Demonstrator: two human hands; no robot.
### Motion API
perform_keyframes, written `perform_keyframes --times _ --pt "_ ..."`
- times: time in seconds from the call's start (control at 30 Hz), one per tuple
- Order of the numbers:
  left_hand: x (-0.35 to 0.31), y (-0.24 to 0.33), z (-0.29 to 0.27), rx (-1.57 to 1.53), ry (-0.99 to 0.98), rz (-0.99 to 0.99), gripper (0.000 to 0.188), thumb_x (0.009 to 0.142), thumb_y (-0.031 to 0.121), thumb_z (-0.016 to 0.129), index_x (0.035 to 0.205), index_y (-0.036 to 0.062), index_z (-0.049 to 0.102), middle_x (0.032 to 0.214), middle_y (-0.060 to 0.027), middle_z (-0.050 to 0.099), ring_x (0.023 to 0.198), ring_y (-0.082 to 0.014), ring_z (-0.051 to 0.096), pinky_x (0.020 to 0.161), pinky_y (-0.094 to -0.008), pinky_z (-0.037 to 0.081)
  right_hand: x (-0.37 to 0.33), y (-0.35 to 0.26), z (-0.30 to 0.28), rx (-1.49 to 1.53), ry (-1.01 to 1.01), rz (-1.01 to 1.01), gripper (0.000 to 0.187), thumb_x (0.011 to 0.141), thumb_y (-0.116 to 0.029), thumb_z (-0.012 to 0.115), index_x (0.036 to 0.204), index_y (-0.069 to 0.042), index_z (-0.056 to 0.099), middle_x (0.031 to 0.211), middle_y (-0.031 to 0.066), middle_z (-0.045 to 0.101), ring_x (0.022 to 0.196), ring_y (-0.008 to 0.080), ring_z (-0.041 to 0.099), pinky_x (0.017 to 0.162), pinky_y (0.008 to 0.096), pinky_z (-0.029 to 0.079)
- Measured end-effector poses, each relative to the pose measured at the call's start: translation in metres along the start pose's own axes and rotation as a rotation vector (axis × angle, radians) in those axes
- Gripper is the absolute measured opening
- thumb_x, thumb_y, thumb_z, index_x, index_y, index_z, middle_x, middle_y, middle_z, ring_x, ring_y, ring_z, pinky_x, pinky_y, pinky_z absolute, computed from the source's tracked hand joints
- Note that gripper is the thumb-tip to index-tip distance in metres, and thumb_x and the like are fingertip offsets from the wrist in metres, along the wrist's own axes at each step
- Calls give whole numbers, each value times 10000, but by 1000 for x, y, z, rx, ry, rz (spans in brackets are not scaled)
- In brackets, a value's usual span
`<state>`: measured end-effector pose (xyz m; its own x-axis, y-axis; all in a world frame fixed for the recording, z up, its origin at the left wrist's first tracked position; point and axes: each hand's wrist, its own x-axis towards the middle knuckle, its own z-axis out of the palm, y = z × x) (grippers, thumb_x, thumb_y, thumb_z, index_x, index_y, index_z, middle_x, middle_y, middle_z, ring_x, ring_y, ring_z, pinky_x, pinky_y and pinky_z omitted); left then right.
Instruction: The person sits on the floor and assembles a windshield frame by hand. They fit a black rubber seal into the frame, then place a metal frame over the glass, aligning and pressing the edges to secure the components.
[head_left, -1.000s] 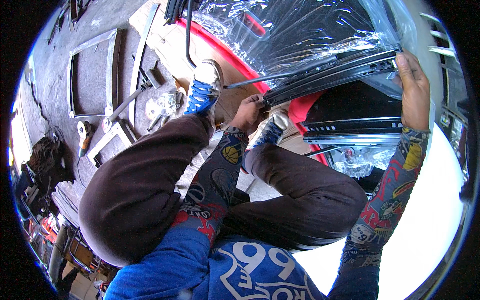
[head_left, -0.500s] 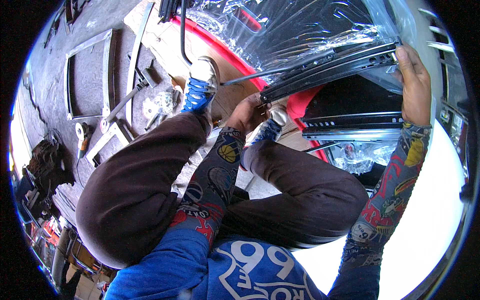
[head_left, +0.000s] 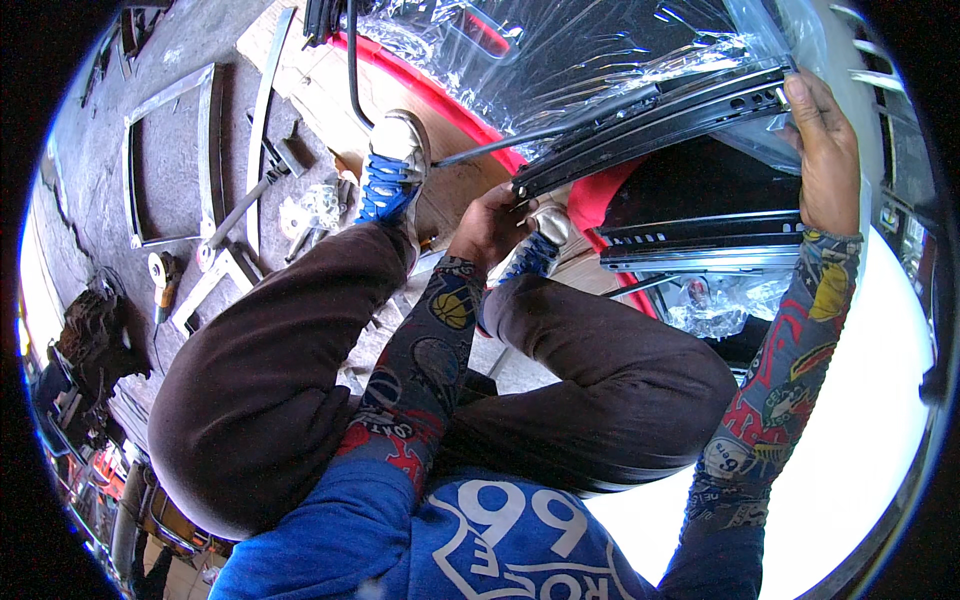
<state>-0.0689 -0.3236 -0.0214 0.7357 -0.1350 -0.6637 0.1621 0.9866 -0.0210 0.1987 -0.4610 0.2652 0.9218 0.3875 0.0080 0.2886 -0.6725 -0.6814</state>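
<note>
A long black metal rail with slots near its right end slants across in front of me. My left hand is closed around its lower left end, fingers partly hidden under it. At the upper right end my right hand grips it, thumb on top. Behind the rail lies a black panel wrapped in clear plastic, edged with a red strip. A second black rail rests on the panel's near part, below the one I hold.
A thin black bar runs beside my left shoe. On the concrete floor to the left lie a metal frame, an angle grinder, a hammer-like tool and a long flat strip. A bright white surface is at my right.
The view has shifted slightly, so most things sit a little farther left and up. Both hands keep their hold on the rail, whose position relative to the panel barely changes.
</note>
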Motion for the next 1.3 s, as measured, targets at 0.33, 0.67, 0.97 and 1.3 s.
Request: perform_keyframes --times 0.33,0.67,0.97,1.3 --pt "-11 24 13 294 -142 -75 318 964 283 601 1182 58 550 1005 -82 648 934 -197 639 754 -296 528 0 -6 2 19 -19 -22 349 936 -340 666 1131 -51 687 992 13 674 924 105 592 792 260 453" --pt "-30 38 41 792 249 -55 300 972 299 593 1037 6 612 843 -110 703 676 -185 667 554 -273 499 2 -6 4 -183 -46 -188 308 882 -327 713 958 -29 714 1225 120 591 1114 238 579 921 334 452" --pt "-33 24 44 806 285 4 307 982 328 569 1033 27 603 829 -111 699 600 -162 640 456 -262 412 0 -6 13 -191 74 -263 298 872 -259 703 949 29 705 1063 117 634 1032 254 616 951 338 439" --pt "-40 21 41 1030 344 51 331 949 383 601 946 52 613 758 -56 658 587 -155 622 496 -280 426 -1 -1 14 -161 77 -214 353 884 -319 669 994 14 711 1125 164 638 1087 314 608 961 367 447"
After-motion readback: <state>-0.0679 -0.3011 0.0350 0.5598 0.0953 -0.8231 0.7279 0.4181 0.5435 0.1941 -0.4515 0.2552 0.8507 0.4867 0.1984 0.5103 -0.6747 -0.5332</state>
